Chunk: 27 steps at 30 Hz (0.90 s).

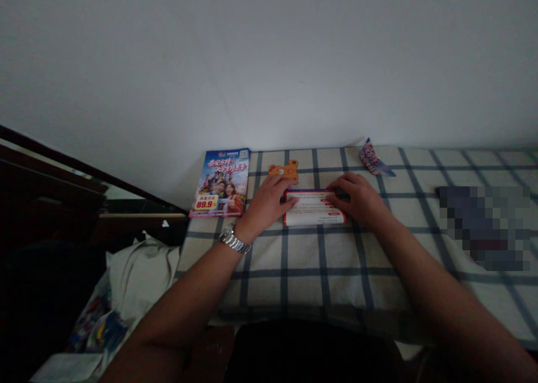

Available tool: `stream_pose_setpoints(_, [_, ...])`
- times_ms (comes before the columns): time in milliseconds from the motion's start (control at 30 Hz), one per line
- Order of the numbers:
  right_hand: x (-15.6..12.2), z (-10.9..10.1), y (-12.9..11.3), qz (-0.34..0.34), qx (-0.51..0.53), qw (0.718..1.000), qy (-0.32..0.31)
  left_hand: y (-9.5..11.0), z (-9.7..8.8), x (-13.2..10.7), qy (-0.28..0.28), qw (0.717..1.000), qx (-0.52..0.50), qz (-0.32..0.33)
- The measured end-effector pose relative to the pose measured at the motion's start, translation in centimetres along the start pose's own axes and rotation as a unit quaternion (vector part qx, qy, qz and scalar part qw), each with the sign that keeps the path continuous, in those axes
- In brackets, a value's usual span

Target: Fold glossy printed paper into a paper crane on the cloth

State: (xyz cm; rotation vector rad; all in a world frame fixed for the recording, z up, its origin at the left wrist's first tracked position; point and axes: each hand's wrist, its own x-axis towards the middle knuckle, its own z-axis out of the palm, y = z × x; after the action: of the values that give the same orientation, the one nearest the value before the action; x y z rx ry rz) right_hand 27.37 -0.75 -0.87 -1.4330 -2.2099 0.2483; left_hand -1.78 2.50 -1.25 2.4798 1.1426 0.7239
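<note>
A folded leaflet (315,210) lies on the checked cloth in front of me, its white printed side with red borders facing up. At its left end, my left hand (272,199) grips it, thumb on the paper and fingers round the far corner. The opposite end is held in my right hand (355,197), its thumb over the printed side and the fingers curled along the far edge. Just beyond my left fingers is a flat orange bear-shaped piece (283,170), partly covered by that hand. My left wrist wears a silver watch (235,239).
A stack of colourful flyers (222,184) sits at the table's left end. Near the wall (294,64) stands a small folded paper shape (374,160). A pixelated dark object (483,226) is at the right. White bags (140,276) rest below the left edge.
</note>
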Motion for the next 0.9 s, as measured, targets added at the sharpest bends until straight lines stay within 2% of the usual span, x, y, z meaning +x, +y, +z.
stream_pose_setpoints(900, [0.29,-0.05,0.08,0.028,0.03,0.999,0.01,0.02,0.19,0.21,0.012,1.0,-0.005,-0.005])
